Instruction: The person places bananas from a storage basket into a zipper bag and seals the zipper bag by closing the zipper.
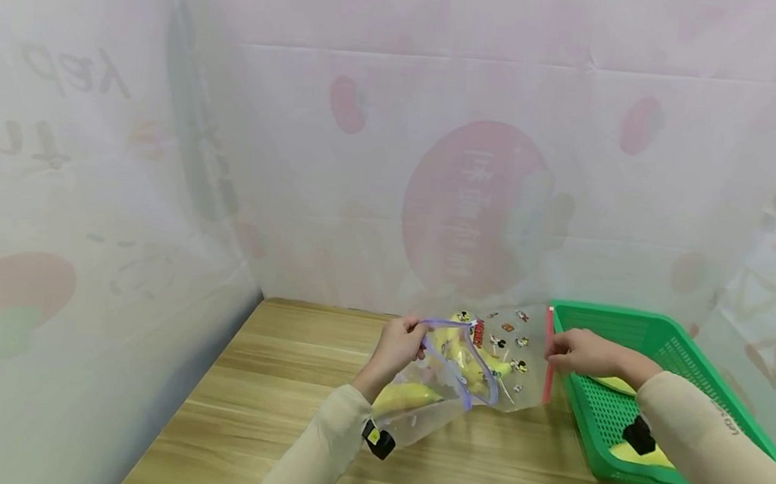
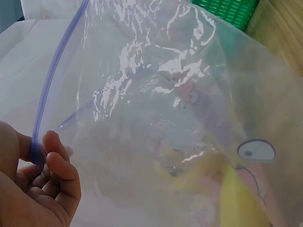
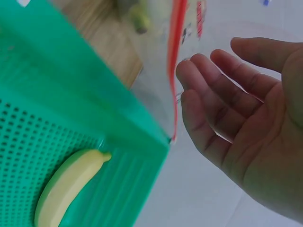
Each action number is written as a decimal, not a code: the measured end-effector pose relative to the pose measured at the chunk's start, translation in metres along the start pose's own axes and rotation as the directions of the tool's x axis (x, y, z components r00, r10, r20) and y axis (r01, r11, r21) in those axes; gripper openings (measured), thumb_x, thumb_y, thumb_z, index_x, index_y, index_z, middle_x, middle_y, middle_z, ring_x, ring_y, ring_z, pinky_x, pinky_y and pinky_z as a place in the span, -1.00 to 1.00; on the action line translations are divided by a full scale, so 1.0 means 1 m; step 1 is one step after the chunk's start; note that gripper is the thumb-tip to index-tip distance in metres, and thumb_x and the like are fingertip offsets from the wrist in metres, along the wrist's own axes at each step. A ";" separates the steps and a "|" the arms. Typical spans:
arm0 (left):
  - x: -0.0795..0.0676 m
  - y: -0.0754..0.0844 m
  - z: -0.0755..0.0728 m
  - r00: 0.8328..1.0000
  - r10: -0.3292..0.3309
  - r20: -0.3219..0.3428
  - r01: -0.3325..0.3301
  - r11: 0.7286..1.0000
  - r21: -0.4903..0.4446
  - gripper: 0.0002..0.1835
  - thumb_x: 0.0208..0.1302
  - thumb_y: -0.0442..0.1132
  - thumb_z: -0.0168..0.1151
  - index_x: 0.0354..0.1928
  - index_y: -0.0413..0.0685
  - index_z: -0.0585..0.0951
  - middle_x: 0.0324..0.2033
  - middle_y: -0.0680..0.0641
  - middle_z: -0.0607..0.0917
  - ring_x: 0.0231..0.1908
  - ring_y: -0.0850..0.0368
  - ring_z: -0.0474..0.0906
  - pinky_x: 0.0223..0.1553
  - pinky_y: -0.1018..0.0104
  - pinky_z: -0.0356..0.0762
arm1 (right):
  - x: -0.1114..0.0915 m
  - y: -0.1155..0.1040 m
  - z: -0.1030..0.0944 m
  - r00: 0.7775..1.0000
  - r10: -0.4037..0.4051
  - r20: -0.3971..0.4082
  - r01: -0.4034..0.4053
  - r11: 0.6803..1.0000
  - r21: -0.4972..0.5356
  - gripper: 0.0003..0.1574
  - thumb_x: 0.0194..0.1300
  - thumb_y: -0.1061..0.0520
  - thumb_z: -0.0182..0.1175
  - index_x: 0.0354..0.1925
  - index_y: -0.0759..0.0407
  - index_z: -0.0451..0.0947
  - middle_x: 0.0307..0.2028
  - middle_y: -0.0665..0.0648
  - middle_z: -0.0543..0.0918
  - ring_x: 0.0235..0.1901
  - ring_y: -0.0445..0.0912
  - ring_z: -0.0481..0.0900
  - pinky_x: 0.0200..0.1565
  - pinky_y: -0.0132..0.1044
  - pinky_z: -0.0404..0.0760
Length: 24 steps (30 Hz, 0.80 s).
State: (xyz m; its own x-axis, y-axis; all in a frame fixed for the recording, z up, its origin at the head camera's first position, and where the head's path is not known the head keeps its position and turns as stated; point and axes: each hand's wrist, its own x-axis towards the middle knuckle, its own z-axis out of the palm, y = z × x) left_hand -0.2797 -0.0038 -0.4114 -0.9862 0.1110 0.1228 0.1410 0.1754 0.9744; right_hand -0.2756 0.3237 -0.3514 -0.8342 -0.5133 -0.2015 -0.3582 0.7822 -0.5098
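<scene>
My left hand point(image 1: 399, 345) pinches the purple zip edge of a clear zip bag point(image 1: 425, 421), whose mouth gapes. A yellow banana point(image 1: 406, 397) lies inside that bag. The left wrist view shows thumb and fingers on the purple strip point(image 2: 47, 97). Behind it lies a second clear zip bag point(image 1: 522, 395) with cartoon prints and a red zip strip point(image 1: 548, 376); yellow bananas point(image 1: 470, 361) show in that direction, seen through plastic. My right hand point(image 1: 585, 351) is beside the red strip, fingers loosely bent, thumb apart, palm bare in the right wrist view.
A green perforated basket point(image 1: 635, 316) stands at the right, close to the red strip. Bananas point(image 1: 641, 454) lie in it, partly hidden by the right arm. Printed pale sheets point(image 1: 338, 185) hang around the wooden table point(image 1: 260, 391) at the back and sides.
</scene>
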 end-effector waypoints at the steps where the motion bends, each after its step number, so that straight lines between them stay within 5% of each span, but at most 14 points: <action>1: 0.000 0.000 0.000 1.000 0.000 0.001 0.000 1.000 0.000 -0.74 0.37 -0.26 0.01 -0.31 -0.20 0.67 -0.65 -0.03 0.53 -0.71 0.22 0.44 -0.64 0.42 0.41 | -0.002 0.004 0.000 1.000 0.016 0.007 -0.016 1.000 -0.008 -0.86 0.36 0.19 0.08 -0.23 0.21 0.57 -0.44 0.04 0.55 -0.47 -0.06 0.47 -0.43 -0.23 0.47; 9: 0.001 -0.004 -0.002 1.000 0.005 0.003 -0.005 1.000 -0.013 -0.75 0.37 -0.26 0.02 -0.31 -0.21 0.66 -0.65 -0.03 0.51 -0.72 0.22 0.43 -0.67 0.47 0.38 | -0.015 0.032 0.002 0.996 0.073 0.046 -0.068 0.991 -0.114 -0.93 0.32 0.27 0.09 -0.25 0.24 0.52 -0.37 0.05 0.54 -0.50 -0.11 0.48 -0.42 -0.26 0.48; 17: -0.002 -0.005 -0.006 1.000 -0.016 0.007 0.016 1.000 -0.005 -0.73 0.38 -0.26 -0.02 -0.27 -0.22 0.67 -0.64 -0.03 0.52 -0.71 0.21 0.43 -0.63 0.41 0.42 | -0.026 0.049 0.005 0.995 0.076 0.066 -0.062 0.980 -0.187 -0.77 0.25 0.36 0.04 -0.51 0.13 0.39 -0.60 -0.01 0.39 -0.62 -0.19 0.28 -0.49 -0.30 0.28; 24: -0.001 -0.005 -0.008 1.000 -0.008 -0.005 0.008 1.000 -0.005 -0.73 0.38 -0.27 -0.02 -0.25 -0.22 0.67 -0.64 -0.07 0.53 -0.71 0.22 0.42 -0.67 0.47 0.36 | -0.029 0.063 0.004 0.983 0.140 0.116 -0.097 0.944 -0.315 -0.76 0.06 0.46 0.22 -0.44 0.16 0.47 -0.50 0.03 0.45 -0.55 -0.14 0.30 -0.51 -0.27 0.34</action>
State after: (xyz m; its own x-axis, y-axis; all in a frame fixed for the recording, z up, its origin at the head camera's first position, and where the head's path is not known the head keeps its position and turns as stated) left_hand -0.2797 -0.0128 -0.4146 -0.9876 0.1051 0.1162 0.1332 0.1716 0.9761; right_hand -0.2722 0.3863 -0.3807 -0.8220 -0.4362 -0.3662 -0.3889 0.8996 -0.1987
